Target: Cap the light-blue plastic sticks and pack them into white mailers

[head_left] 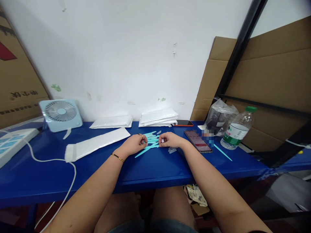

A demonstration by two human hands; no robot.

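Note:
Between my hands lies a loose pile of thin turquoise strips (pixel 152 139) on the blue table. My left hand (pixel 134 143), with a bracelet and a ring, has its fingers pinched at the left ends of the strips. From the other side, my right hand (pixel 170 140) is closed at their right ends, its fingertips partly hidden. One strip seems to run from hand to hand. Small translucent pieces (pixel 173 150) lie under and beside my right hand. Left of my left hand rests a long white padded envelope (pixel 97 145).
White envelope stacks (pixel 159 116) stand against the wall. A small fan (pixel 61 113), a white cable (pixel 36 158) and a power strip (pixel 14 145) occupy the left. To the right are a phone (pixel 198 141), an orange-edged phone (pixel 184 123), a plastic bottle (pixel 236 132) and a bagged cup (pixel 218 118).

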